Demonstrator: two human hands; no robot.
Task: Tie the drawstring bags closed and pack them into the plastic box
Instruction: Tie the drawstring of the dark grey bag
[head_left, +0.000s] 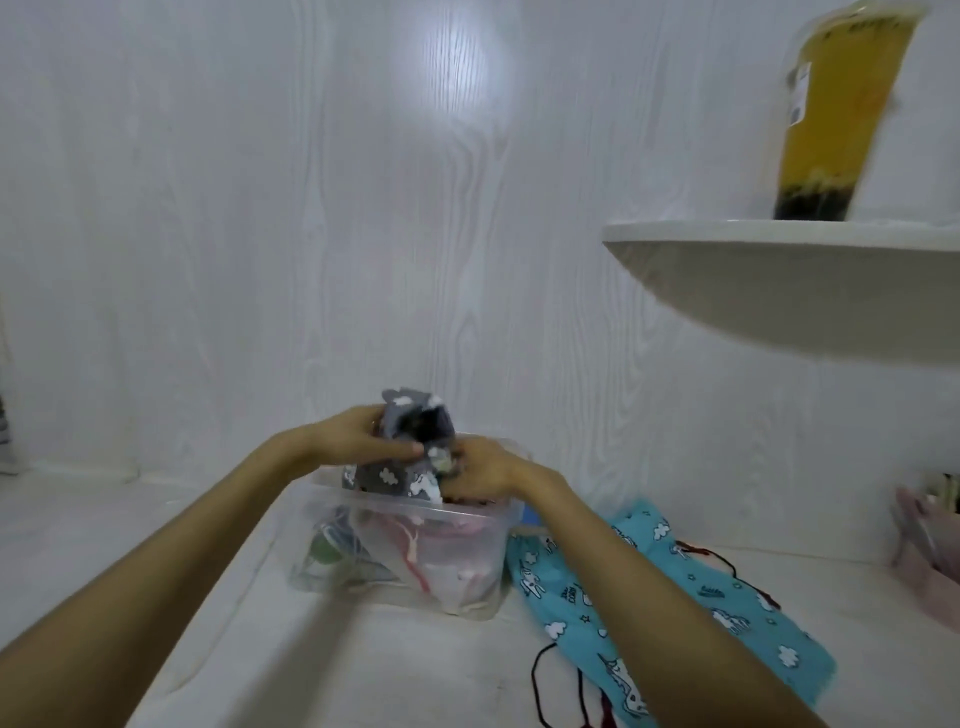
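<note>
Both hands hold a grey cloud-print drawstring bag (402, 457) upright over the clear plastic box (405, 551), its lower end inside the rim; the left hand (358, 439) grips the bag's gathered neck with curled fingers, the right hand (480, 470) pinches the fabric just beside it, though what lies between its fingertips is too blurred to tell; through the cloudy box wall a pink bag (457, 564) and something green (324, 548) show only dimly; a blue unicorn-print bag (691, 597) lies flat on the white surface just right of the box, partly hidden by the right forearm, dark cords trailing; on a shelf (779, 280) stands a yellow drink cup (847, 109), cut off at the top
</note>
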